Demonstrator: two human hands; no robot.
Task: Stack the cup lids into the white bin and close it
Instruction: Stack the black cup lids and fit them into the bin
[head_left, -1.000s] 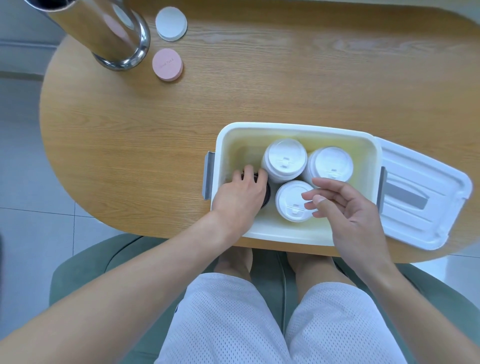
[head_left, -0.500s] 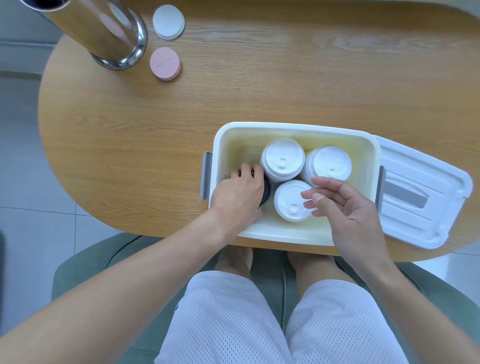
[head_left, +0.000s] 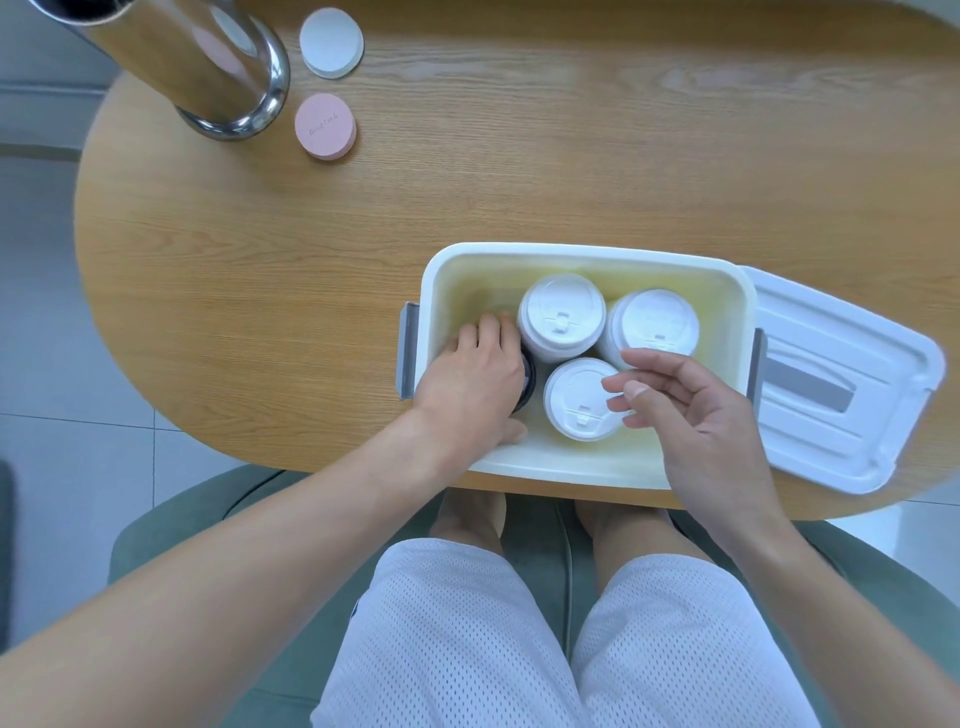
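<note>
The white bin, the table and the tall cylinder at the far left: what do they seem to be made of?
White bin: likely moulded plastic, smooth and slightly glossy, with rounded rims.
Table: wood or wood-look laminate, matte, with visible grain lines.
Tall cylinder: probably polished metal, since it mirrors its surroundings.

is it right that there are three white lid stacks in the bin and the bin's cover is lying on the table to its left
Not quite. The head view shows three white lid stacks in the white bin, but the bin's cover lies on the table to the bin's right, not its left.
</note>
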